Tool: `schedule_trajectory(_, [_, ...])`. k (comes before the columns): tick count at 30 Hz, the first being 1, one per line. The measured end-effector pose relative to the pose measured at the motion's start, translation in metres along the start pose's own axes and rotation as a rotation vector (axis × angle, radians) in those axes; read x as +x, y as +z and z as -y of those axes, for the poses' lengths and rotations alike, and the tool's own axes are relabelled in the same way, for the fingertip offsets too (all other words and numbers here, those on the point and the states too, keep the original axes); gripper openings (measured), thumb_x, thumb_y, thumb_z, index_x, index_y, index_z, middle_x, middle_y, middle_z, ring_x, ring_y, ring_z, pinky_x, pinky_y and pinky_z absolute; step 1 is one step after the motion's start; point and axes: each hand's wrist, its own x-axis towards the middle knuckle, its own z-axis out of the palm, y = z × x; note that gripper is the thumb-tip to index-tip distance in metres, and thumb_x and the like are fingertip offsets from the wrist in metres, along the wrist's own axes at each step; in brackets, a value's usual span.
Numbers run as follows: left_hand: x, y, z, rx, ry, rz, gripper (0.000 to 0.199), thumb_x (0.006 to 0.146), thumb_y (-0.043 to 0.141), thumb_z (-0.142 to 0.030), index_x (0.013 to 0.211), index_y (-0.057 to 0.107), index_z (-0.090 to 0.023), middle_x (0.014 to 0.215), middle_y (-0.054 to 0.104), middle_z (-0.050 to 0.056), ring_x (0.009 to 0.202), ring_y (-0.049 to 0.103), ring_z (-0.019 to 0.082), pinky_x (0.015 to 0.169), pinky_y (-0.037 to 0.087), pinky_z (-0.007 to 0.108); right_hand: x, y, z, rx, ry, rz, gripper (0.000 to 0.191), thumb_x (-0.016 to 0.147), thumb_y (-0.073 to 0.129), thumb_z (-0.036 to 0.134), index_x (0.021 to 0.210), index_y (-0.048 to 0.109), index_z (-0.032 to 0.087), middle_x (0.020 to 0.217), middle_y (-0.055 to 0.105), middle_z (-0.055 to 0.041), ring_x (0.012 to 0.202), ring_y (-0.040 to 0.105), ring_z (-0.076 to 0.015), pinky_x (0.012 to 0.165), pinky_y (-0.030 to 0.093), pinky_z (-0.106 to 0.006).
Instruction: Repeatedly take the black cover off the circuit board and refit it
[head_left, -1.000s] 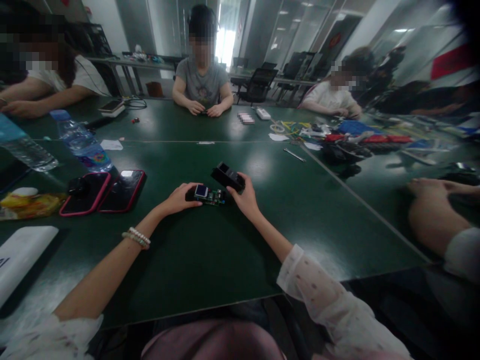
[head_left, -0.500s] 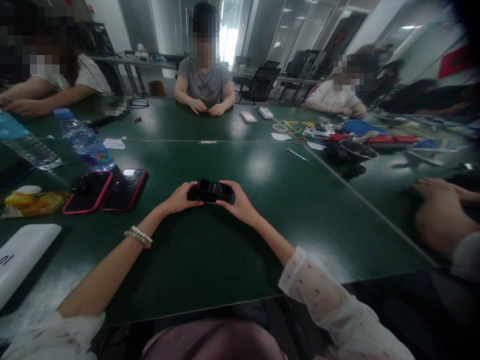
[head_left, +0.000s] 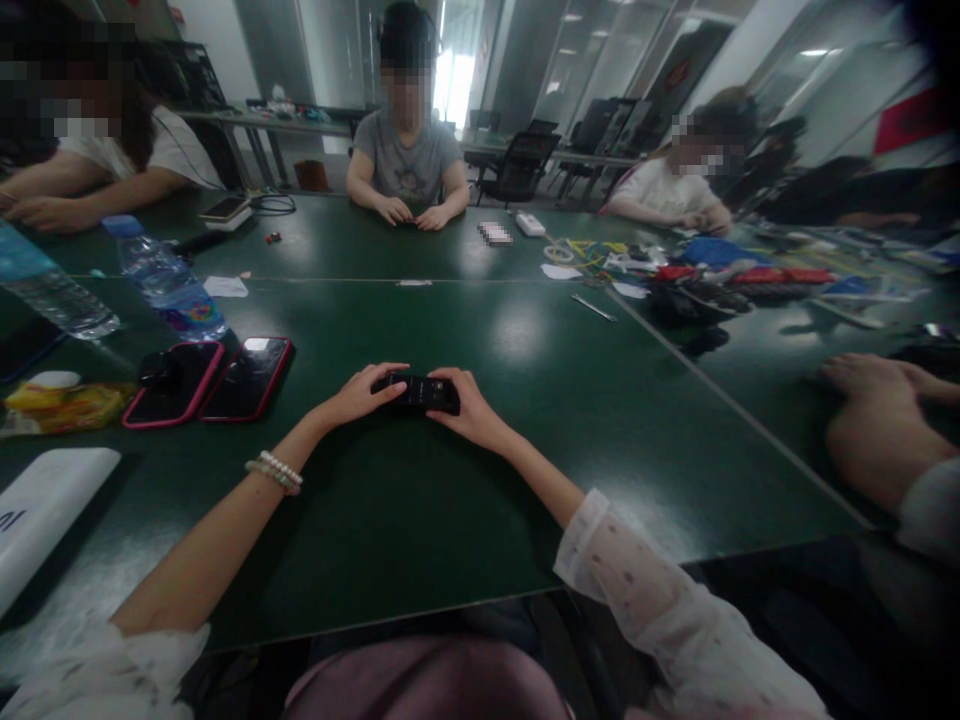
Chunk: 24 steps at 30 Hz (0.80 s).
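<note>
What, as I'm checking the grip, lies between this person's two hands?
The head view shows a black device held between the left hand and right hand.

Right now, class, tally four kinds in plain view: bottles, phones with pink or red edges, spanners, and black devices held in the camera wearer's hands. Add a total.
Bottles: 2
Pink- or red-edged phones: 2
Spanner: 1
Held black device: 1
Total: 6
</note>
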Motion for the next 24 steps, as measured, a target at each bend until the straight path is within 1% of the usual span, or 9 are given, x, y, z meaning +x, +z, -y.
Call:
schedule_trajectory(2, [0.000,0.000,0.000,-0.038,-0.005,0.003,0.059,0.093,0.054,-0.061,0.142,0.051,-0.029,0.143,0.052,0.010,0.130,0.050,0.033,0.110,0.040,0.053,0.001,-0.001,0.001,0.055,0.083,0.023,0.056,0.082,0.075,0.036,0.130,0.048,0.028,0.132,0.056,-0.0097,0.123,0.053,-0.0296,0.104,0.045,-0.053])
schedule_trajectory(4, [0.000,0.000,-0.002,-0.090,-0.015,0.017,0.060,0.091,0.060,-0.059,0.143,0.050,-0.029,0.143,0.052,0.010,0.130,0.051,0.033,0.110,0.041,0.052,0.002,-0.003,0.000,0.139,0.166,0.055,0.053,0.087,0.069,0.046,0.132,0.049,0.026,0.130,0.057,-0.0114,0.122,0.055,-0.0287,0.105,0.046,-0.053])
schedule_trajectory(6, [0.000,-0.002,-0.005,-0.140,-0.019,0.038,0.063,0.088,0.065,-0.057,0.143,0.050,-0.028,0.138,0.055,0.011,0.128,0.054,0.032,0.107,0.044,0.050,0.004,-0.005,-0.002,0.242,0.223,0.087,0.049,0.092,0.060,0.049,0.133,0.049,0.023,0.126,0.060,-0.0119,0.119,0.059,-0.0269,0.104,0.047,-0.052])
schedule_trajectory(9, [-0.002,-0.004,-0.009,-0.177,-0.011,0.061,0.066,0.086,0.069,-0.054,0.142,0.049,-0.026,0.124,0.061,0.010,0.118,0.060,0.030,0.102,0.048,0.048,0.006,-0.006,-0.007,0.359,0.266,0.116,0.049,0.092,0.061,0.049,0.132,0.050,0.022,0.117,0.065,-0.0104,0.110,0.064,-0.0246,0.100,0.051,-0.049])
schedule_trajectory(14, [-0.002,-0.005,-0.009,-0.229,0.026,0.079,0.066,0.084,0.073,-0.049,0.141,0.050,-0.025,0.119,0.062,0.009,0.115,0.060,0.028,0.103,0.045,0.048,0.008,-0.003,-0.010,0.418,0.253,0.098,0.045,0.088,0.067,0.048,0.125,0.056,0.023,0.109,0.067,-0.0069,0.105,0.066,-0.0232,0.098,0.051,-0.047])
schedule_trajectory(20, [-0.002,-0.004,-0.010,-0.198,0.018,0.063,0.063,0.083,0.073,-0.050,0.137,0.054,-0.025,0.118,0.061,0.009,0.112,0.060,0.027,0.099,0.047,0.047,0.008,-0.003,-0.009,0.378,0.208,0.089,0.038,0.089,0.066,0.046,0.120,0.061,0.025,0.114,0.066,-0.0071,0.106,0.064,-0.0233,0.095,0.052,-0.045])
schedule_trajectory(22, [-0.002,-0.004,-0.010,-0.191,0.010,0.058,0.062,0.085,0.071,-0.052,0.138,0.053,-0.026,0.122,0.060,0.009,0.115,0.059,0.028,0.101,0.047,0.048,0.008,-0.004,-0.008,0.339,0.208,0.090,0.037,0.091,0.064,0.047,0.120,0.062,0.025,0.116,0.065,-0.0071,0.108,0.063,-0.0236,0.096,0.051,-0.046])
schedule_trajectory(24, [-0.003,-0.004,-0.010,-0.161,-0.002,0.049,0.061,0.086,0.068,-0.054,0.139,0.052,-0.028,0.130,0.058,0.010,0.122,0.055,0.030,0.105,0.044,0.050,0.007,-0.003,-0.009,0.286,0.222,0.083,0.037,0.093,0.060,0.049,0.121,0.062,0.026,0.118,0.064,-0.0073,0.111,0.060,-0.0245,0.098,0.049,-0.047])
